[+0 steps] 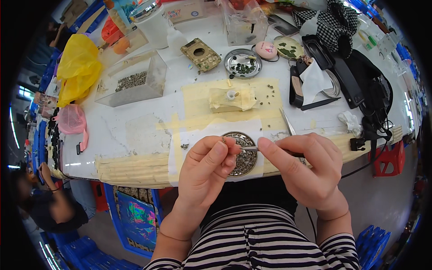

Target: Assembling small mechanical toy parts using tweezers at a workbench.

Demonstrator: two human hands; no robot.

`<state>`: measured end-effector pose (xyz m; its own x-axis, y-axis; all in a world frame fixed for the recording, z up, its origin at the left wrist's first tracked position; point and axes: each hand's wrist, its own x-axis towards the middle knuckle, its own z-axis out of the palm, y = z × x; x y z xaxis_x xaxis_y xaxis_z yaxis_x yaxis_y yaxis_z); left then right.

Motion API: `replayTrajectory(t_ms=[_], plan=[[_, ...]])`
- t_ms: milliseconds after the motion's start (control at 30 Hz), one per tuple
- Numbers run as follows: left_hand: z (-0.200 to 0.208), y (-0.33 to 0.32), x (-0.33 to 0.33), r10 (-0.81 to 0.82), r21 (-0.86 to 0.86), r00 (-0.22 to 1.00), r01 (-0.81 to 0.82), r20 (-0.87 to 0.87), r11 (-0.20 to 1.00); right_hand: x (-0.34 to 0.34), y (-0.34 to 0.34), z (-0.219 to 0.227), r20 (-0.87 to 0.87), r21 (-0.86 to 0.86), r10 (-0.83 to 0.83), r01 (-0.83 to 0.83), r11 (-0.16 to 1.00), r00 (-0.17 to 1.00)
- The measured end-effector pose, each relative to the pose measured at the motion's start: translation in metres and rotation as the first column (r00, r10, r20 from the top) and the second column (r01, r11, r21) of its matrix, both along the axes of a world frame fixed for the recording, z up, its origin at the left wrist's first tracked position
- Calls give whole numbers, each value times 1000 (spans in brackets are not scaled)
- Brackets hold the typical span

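Observation:
My left hand [204,168] is closed in a pinch, thumb against fingertips, around something tiny that I cannot make out. My right hand [310,166] grips a pair of slim metal tweezers [249,148], whose tip reaches to the left fingertips. Just beneath both hands is a round metal dish [255,164] full of small metallic pieces, partly hidden by the fingers. It rests on white paper [177,157] at the table's near edge. Beyond it, a block wrapped in masking tape [220,105] carries a small white ring-shaped piece [231,95].
A clear bin [153,85] with small grey parts stands at the left, near a yellow plastic bag [78,67]. A round tin [243,63] holds dark green pieces. A pointed metal tool [287,121] lies right of the dish. A person [49,202] sits at far left.

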<state>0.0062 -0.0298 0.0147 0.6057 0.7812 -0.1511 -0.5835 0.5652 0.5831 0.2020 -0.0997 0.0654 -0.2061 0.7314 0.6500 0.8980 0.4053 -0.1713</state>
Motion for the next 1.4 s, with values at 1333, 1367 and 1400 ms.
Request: replayTrajectory(t_ms=[1333,1367,1400], plan=[[-6,-2,6,304,481,939,-195,-159,855,-9,-2,5,-12,-81,-39,38,996,999],[-6,-3,6,297,450,942,-200,-155,870,-9,-2,4,-11,-67,-36,36,997,999],[-5,-3,5,289,418,946,-204,-150,885,-9,-2,5,5,-61,-48,49,997,999]])
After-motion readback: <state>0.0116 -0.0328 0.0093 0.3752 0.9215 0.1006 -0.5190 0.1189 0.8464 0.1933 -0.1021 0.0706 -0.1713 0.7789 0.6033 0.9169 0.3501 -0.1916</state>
